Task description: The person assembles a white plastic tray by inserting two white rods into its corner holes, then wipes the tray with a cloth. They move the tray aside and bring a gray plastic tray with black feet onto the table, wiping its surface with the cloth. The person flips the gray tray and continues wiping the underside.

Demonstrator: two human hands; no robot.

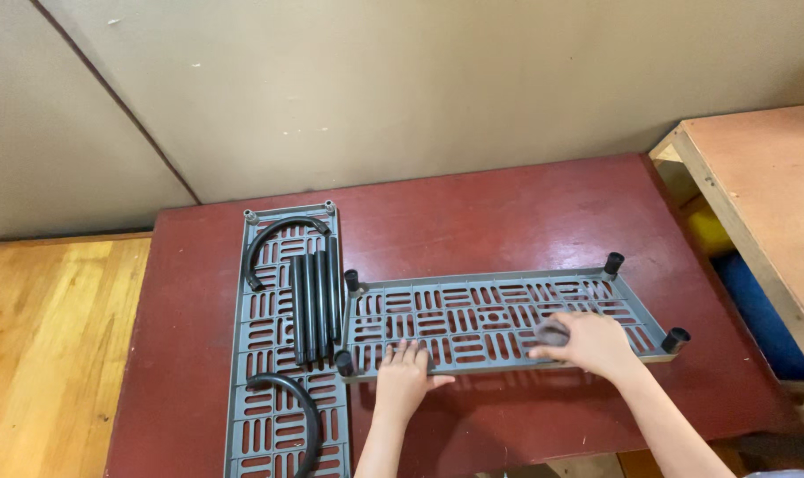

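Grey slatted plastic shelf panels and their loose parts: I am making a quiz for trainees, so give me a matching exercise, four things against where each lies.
Things:
1. Bundle of straight black tubes
2. Left hand
3. Right hand
4. Curved black tube

Places:
A. On top of the slats of the grey slatted plastic shelf panel with black corner sockets
B. At the near edge of that same panel
C. Lengthwise on the long grey slatted plastic panel at the left
D. At the far end of the left panel

Pairs: 1-C, 2-B, 3-A, 4-D
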